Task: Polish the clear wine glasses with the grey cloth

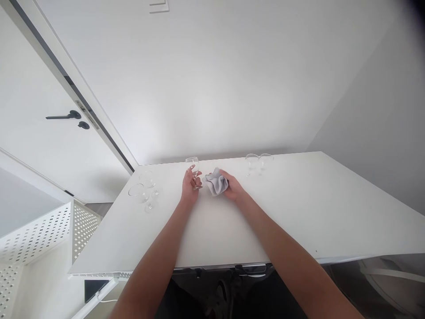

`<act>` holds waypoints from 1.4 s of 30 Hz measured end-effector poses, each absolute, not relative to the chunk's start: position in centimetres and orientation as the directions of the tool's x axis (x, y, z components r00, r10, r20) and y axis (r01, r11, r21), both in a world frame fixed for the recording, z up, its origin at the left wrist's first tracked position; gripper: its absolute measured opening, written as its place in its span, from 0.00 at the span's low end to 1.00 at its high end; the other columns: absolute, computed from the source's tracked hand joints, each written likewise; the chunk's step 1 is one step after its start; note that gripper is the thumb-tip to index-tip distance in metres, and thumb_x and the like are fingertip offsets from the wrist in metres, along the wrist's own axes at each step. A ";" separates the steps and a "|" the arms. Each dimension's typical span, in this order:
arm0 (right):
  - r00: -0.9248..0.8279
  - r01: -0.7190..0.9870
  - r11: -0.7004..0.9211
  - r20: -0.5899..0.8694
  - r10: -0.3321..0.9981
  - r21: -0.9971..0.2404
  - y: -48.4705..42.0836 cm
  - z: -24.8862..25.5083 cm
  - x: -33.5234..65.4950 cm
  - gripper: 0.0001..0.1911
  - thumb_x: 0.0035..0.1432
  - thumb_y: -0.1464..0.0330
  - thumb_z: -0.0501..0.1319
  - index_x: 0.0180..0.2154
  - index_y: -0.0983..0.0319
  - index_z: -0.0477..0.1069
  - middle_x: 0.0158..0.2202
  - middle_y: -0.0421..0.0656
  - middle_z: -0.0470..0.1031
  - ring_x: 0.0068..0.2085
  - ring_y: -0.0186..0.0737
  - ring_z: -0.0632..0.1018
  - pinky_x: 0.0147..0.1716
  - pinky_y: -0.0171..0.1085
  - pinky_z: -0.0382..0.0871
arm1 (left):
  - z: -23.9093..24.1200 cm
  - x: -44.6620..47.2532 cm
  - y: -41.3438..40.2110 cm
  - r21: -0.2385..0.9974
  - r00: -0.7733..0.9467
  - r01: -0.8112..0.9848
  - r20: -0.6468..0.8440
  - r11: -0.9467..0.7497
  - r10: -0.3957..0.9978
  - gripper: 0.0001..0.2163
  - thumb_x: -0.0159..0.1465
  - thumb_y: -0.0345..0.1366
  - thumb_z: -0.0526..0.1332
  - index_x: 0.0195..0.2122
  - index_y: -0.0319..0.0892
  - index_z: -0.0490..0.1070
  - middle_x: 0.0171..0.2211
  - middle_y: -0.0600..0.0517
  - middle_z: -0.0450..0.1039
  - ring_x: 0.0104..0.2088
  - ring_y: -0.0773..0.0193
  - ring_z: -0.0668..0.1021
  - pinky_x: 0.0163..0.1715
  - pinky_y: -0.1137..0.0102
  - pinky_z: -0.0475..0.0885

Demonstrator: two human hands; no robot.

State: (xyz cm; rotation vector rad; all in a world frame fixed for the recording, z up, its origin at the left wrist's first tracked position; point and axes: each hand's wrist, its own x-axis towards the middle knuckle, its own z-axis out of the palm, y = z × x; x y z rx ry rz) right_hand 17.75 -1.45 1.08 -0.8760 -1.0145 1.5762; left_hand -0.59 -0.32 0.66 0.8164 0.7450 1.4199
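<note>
My left hand [190,185] is closed around a clear stemmed wine glass [192,162], its bowl up and its foot showing below the fingers. Beside it, a crumpled light grey cloth [216,182] is gripped by my right hand [233,187]. The cloth is close to the glass's foot, with a small gap between them. Both hands are over the middle of the white table [219,235]. Some fingers of my right hand are hidden behind the cloth.
Two clear stemmed glasses [138,193] stand at the table's left end. Two more glasses [252,163] are at the back, right of my hands. A white wall [212,88] rises behind the table, and a door with a black handle [66,115] is at the left.
</note>
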 end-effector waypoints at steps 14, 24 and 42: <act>-0.209 -0.434 -0.229 -0.150 0.966 -0.872 -0.9 0.2 18.6 0.32 0.60 0.51 0.65 0.61 0.58 0.66 0.55 0.51 0.77 0.52 0.49 0.80 0.47 0.44 0.78 | 0.2 -0.8 -0.1 0.897 -0.081 -0.418 0.120 -0.143 0.989 0.25 0.64 0.55 0.64 0.60 0.52 0.67 0.44 0.49 0.77 0.23 0.75 0.71 0.26 0.75 0.69; -0.160 -0.620 -0.156 -0.071 0.985 -0.769 -0.1 -0.3 19.0 0.17 0.49 0.66 0.63 0.42 0.61 0.79 0.42 0.49 0.83 0.50 0.56 0.80 0.45 0.46 0.77 | -0.3 -0.2 -0.7 0.945 -0.205 0.021 0.324 -0.327 0.924 0.29 0.61 0.49 0.69 0.62 0.49 0.68 0.39 0.50 0.80 0.23 0.71 0.68 0.28 0.71 0.70; 0.287 -0.352 0.117 0.012 0.958 -0.929 0.7 -1.5 19.1 0.20 0.50 0.58 0.70 0.32 0.56 0.61 0.27 0.36 0.72 0.29 0.36 0.72 0.26 0.33 0.64 | -1.6 -0.4 -0.2 0.521 0.029 0.763 0.566 -0.384 0.824 0.24 0.60 0.50 0.70 0.58 0.60 0.76 0.37 0.56 0.81 0.24 0.69 0.70 0.28 0.71 0.63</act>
